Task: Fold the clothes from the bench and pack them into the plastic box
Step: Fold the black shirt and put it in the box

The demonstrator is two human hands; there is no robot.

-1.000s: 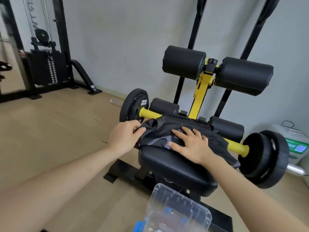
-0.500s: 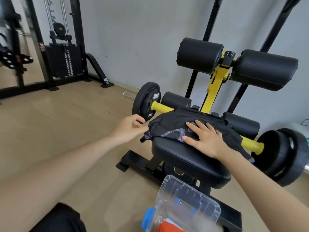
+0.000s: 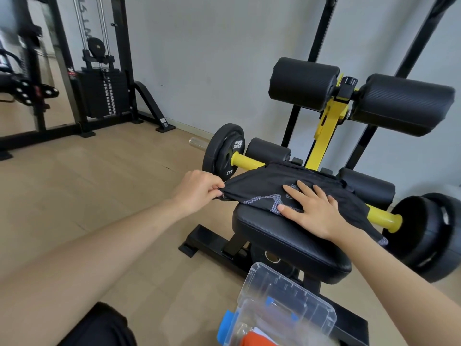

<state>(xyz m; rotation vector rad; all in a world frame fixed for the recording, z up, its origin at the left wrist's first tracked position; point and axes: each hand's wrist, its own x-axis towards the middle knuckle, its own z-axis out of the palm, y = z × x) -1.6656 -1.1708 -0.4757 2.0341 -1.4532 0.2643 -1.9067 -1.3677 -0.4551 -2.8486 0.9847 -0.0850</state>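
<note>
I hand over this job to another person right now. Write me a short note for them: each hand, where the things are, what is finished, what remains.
Left hand: pinches the left edge of the black garment and holds it out past the bench pad.
Right hand: lies flat on the garment, fingers straight, pressing it onto the pad.
Plastic box: on the floor in front of the bench; something orange shows in it.
Done: the garment is spread on the pad.
Left: fold it, then put it into the box.
</note>
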